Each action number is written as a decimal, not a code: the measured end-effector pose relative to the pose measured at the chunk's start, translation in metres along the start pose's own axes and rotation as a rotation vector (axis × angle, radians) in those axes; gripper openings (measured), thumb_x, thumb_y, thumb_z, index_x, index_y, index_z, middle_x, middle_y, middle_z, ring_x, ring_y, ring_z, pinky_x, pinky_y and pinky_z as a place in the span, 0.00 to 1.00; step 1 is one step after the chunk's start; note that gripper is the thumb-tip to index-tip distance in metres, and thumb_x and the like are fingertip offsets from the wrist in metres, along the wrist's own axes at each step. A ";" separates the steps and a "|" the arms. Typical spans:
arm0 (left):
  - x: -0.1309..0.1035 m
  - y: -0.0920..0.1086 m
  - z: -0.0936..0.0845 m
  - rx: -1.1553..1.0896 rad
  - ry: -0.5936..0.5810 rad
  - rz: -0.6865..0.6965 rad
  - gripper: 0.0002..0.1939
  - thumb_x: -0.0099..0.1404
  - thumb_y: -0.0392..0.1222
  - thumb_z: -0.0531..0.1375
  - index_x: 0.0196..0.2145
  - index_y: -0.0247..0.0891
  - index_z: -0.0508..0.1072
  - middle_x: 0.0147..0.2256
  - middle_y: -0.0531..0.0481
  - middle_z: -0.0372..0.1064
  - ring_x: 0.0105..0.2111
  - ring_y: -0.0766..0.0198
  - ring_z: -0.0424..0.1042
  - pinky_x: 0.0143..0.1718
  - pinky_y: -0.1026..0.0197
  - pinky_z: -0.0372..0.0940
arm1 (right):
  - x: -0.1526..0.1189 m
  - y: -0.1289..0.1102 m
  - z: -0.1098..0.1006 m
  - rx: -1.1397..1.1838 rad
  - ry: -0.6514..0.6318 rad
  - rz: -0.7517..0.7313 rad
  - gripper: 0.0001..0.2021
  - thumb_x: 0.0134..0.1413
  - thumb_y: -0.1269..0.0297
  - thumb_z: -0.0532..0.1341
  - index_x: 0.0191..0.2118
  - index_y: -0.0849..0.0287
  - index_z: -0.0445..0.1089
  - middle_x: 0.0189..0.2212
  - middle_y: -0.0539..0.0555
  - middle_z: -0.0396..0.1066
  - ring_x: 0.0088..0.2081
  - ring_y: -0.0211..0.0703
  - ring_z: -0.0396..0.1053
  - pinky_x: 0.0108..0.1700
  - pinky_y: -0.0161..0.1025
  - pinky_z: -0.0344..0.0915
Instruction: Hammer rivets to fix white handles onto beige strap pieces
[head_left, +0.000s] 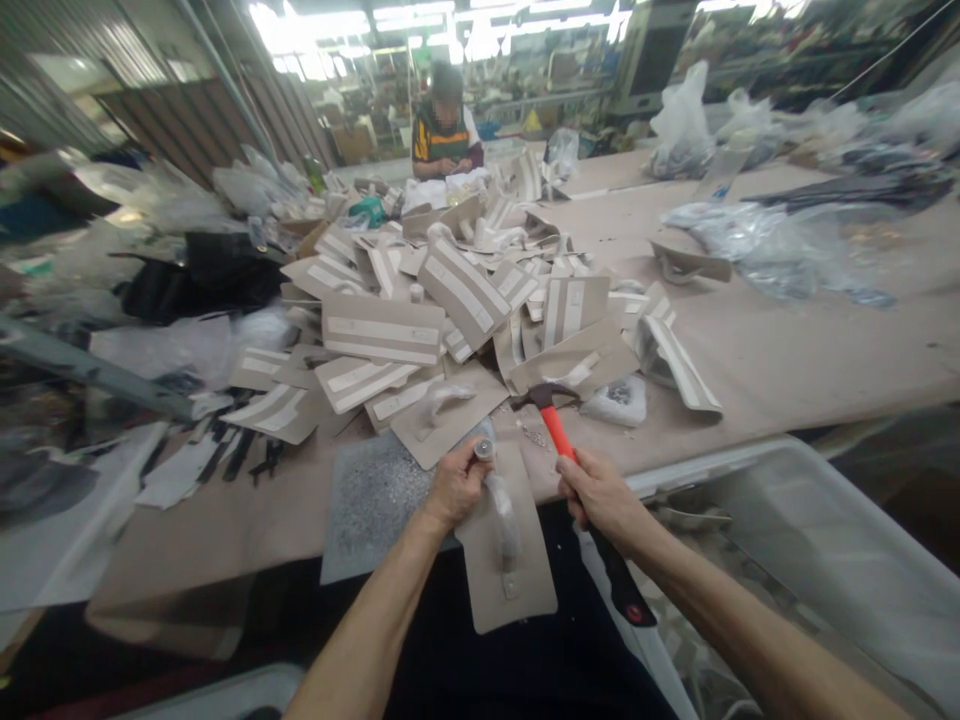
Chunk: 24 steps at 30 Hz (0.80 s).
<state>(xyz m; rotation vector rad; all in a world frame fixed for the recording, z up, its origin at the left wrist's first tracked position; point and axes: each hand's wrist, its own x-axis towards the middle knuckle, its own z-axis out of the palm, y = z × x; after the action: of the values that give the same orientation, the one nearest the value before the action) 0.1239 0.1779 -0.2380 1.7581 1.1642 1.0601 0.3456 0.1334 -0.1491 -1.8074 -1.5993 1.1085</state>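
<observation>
My left hand [454, 488] is closed around a short metal setting punch [484, 450], its round end facing up. The punch stands over the far end of a beige panel [536, 570] that has a plastic-wrapped handle [504, 520]. That panel hangs partly over the table's front edge toward my lap. In my right hand [600, 490] is a claw hammer [553, 420] with an orange-and-black handle, gripped partway along. The hammer's head is a little to the right of the punch, apart from it. Beneath my left hand lies a grey, pitted plate [371, 500].
A heap of beige panels with white strips [386, 330] covers the table's middle. Small metal fasteners [534, 434] and a plastic bag of fasteners [616, 400] lie near the hammer. A white bin [795, 450] stands at right. Across the table a person [446, 125] sits working.
</observation>
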 end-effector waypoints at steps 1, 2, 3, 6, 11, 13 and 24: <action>-0.001 0.000 0.000 0.007 0.005 0.002 0.06 0.66 0.41 0.57 0.36 0.39 0.74 0.30 0.53 0.70 0.32 0.63 0.68 0.37 0.64 0.63 | -0.009 -0.003 -0.002 -0.064 0.072 -0.090 0.14 0.67 0.53 0.44 0.31 0.53 0.54 0.20 0.44 0.58 0.19 0.37 0.58 0.23 0.33 0.54; -0.001 0.000 0.001 0.013 0.011 0.007 0.05 0.66 0.40 0.58 0.36 0.39 0.74 0.30 0.53 0.69 0.31 0.63 0.68 0.37 0.64 0.63 | -0.017 -0.006 -0.004 -0.159 0.140 -0.183 0.15 0.67 0.51 0.45 0.32 0.53 0.55 0.20 0.45 0.59 0.20 0.37 0.58 0.23 0.34 0.51; -0.001 0.000 0.001 0.021 0.014 0.013 0.05 0.66 0.40 0.57 0.35 0.40 0.74 0.29 0.53 0.69 0.31 0.64 0.67 0.36 0.64 0.62 | -0.023 -0.009 -0.006 -0.280 0.179 -0.266 0.15 0.67 0.52 0.46 0.32 0.54 0.57 0.19 0.46 0.59 0.20 0.38 0.59 0.24 0.35 0.49; -0.001 0.001 0.001 0.048 0.011 0.030 0.04 0.65 0.38 0.57 0.34 0.39 0.73 0.26 0.55 0.67 0.28 0.65 0.65 0.33 0.64 0.60 | -0.032 -0.020 -0.017 -0.620 0.091 -0.403 0.12 0.67 0.58 0.48 0.34 0.56 0.61 0.19 0.48 0.62 0.19 0.39 0.57 0.25 0.37 0.42; 0.000 0.002 0.000 0.064 0.001 0.042 0.04 0.66 0.38 0.57 0.35 0.39 0.72 0.27 0.54 0.67 0.29 0.64 0.65 0.34 0.64 0.60 | -0.036 -0.055 -0.044 -0.618 0.198 -0.553 0.12 0.68 0.58 0.49 0.32 0.55 0.59 0.18 0.47 0.62 0.18 0.36 0.55 0.24 0.37 0.43; 0.000 0.001 0.000 0.058 -0.015 0.036 0.05 0.66 0.39 0.57 0.35 0.40 0.72 0.28 0.54 0.67 0.30 0.64 0.65 0.35 0.64 0.60 | -0.039 -0.064 -0.045 -0.461 0.430 -0.563 0.13 0.69 0.57 0.47 0.33 0.55 0.58 0.18 0.46 0.61 0.18 0.36 0.56 0.24 0.35 0.46; 0.000 -0.001 0.001 0.035 -0.019 0.024 0.06 0.65 0.37 0.57 0.38 0.39 0.74 0.28 0.54 0.68 0.30 0.64 0.67 0.35 0.64 0.61 | -0.011 -0.001 -0.023 -0.718 -0.113 -0.249 0.13 0.70 0.59 0.49 0.37 0.58 0.64 0.22 0.50 0.66 0.22 0.38 0.59 0.27 0.37 0.43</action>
<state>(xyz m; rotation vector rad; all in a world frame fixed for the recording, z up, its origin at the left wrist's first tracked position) 0.1246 0.1776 -0.2396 1.8093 1.1585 1.0407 0.3639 0.1262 -0.1322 -1.8846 -2.4290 0.5561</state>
